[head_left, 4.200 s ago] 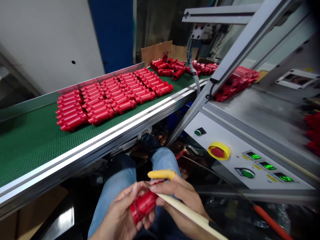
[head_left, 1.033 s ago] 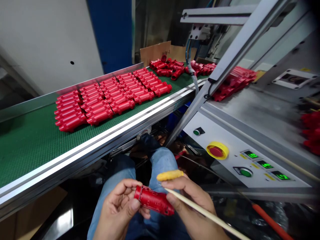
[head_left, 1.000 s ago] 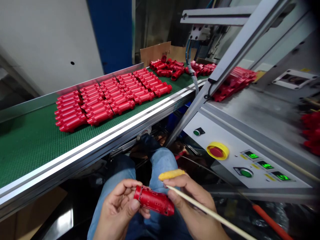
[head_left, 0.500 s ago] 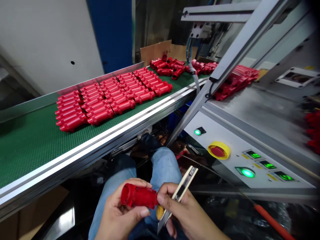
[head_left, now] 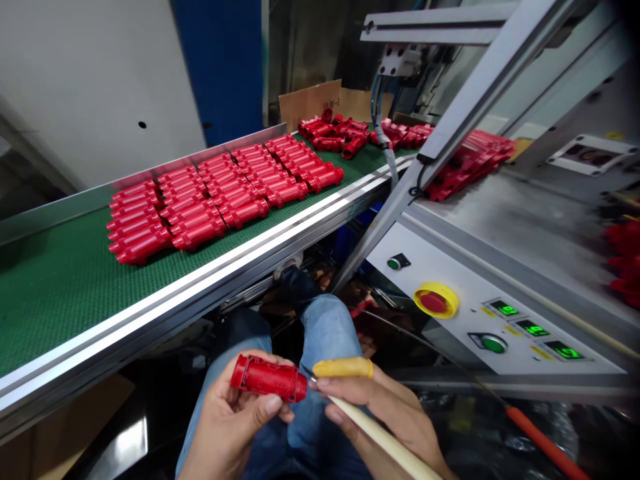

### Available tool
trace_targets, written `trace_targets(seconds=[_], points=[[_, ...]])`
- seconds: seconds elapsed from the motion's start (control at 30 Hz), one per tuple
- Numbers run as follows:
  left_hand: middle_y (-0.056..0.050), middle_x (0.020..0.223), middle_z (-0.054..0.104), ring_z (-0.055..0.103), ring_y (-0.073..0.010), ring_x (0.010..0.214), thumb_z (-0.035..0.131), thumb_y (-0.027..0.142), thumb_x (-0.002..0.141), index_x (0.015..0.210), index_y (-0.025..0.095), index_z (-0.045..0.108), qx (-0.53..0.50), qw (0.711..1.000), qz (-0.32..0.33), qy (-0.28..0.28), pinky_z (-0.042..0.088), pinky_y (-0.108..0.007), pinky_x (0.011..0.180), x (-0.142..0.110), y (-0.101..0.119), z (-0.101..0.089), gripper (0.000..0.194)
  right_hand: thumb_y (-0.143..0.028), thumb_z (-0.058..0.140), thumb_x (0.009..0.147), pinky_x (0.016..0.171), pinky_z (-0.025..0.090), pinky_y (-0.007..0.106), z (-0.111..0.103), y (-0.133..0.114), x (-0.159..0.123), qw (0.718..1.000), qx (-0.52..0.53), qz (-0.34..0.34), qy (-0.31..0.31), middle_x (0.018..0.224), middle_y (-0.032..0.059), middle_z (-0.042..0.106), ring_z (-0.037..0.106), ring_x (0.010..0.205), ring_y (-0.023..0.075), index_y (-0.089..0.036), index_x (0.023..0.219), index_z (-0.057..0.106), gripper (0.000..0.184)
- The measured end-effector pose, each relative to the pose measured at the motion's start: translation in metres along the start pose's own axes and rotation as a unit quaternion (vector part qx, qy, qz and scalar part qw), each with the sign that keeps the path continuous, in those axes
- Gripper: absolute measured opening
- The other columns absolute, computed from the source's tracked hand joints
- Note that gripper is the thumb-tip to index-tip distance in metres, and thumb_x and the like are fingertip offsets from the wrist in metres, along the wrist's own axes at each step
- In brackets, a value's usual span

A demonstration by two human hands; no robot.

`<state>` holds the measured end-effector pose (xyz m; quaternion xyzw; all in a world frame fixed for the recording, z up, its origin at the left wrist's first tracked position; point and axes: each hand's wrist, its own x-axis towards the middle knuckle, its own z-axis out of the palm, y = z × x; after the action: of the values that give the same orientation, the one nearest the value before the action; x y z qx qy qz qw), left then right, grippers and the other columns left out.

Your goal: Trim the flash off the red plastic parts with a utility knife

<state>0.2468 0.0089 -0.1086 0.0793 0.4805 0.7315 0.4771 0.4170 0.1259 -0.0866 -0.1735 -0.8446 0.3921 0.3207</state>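
My left hand is closed around a hollow red plastic housing, thumb along its lower edge and an open side with inner ribs facing me. In my right hand is a utility knife with a long cream handle, gripped like a pencil. A yellow finger cot covers one finger of that hand. The knife's short blade tip points at the right end of the housing; whether it touches cannot be told. Both hands are above my lap.
A green conveyor belt carries rows of red housings and a loose pile near a cardboard box. At right, a machine panel has a red-and-yellow emergency stop. An orange-handled rod leans below.
The housing has turned in my left hand and shifted slightly left. My right hand has swung the knife round, its blade now toward the housing's end. The green button lights have gone dark.
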Motion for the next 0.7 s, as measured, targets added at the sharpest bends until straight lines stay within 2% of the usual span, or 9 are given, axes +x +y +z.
trace_targets(seconds=[0.13,0.3,0.5,0.6,0.7], points=[[-0.012,0.098,0.079,0.069,-0.0179,0.062,0.096,0.028,0.064,0.095,0.015,0.074,-0.02,1.0,-0.016,0.0,0.059,-0.031,0.06,0.0,0.0,-0.001,0.04,-0.005,0.073,0.085,0.089,0.065,0.025,0.007,0.001,-0.003,0.999,0.034,-0.023,-0.004,0.121,0.0056,0.073,0.074,0.103,0.0191,-0.028,0.127,0.072,0.048],[-0.011,0.096,0.078,0.069,-0.0195,0.064,0.095,0.028,0.064,0.094,0.015,0.076,-0.012,1.0,-0.004,-0.006,0.059,-0.032,0.059,-0.001,0.002,-0.001,0.038,0.003,0.071,0.082,0.087,0.065,0.027,0.008,0.0,-0.001,0.997,0.039,-0.057,-0.029,0.119,0.0085,0.071,0.073,0.101,0.0181,-0.026,0.132,0.068,0.058],[-0.009,0.089,0.079,0.069,-0.0199,0.063,0.096,0.029,0.063,0.092,0.016,0.078,-0.003,1.0,0.004,0.002,0.06,-0.031,0.058,-0.001,0.003,0.003,0.037,0.002,0.07,0.084,0.088,0.063,0.026,0.008,-0.002,-0.002,0.997,0.02,-0.067,-0.039,0.117,0.0087,0.07,0.071,0.101,0.0166,-0.023,0.13,0.066,0.052],[-0.009,0.093,0.079,0.071,-0.0215,0.066,0.098,0.028,0.058,0.089,0.016,0.077,0.009,0.999,0.022,0.03,0.061,-0.031,0.058,-0.002,0.001,0.004,0.039,-0.002,0.068,0.087,0.09,0.061,0.023,0.013,0.0,-0.006,0.999,0.013,-0.033,-0.021,0.116,0.0059,0.07,0.071,0.101,0.0154,-0.026,0.127,0.064,0.047],[-0.011,0.1,0.079,0.075,-0.027,0.078,0.098,0.028,0.057,0.088,0.017,0.076,0.038,0.997,0.04,0.051,0.063,-0.032,0.062,-0.004,-0.003,0.002,0.039,-0.009,0.064,0.091,0.093,0.059,0.023,0.018,0.001,-0.008,1.0,0.013,0.01,0.003,0.108,0.0038,0.072,0.071,0.1,0.0158,-0.025,0.116,0.064,0.031]])
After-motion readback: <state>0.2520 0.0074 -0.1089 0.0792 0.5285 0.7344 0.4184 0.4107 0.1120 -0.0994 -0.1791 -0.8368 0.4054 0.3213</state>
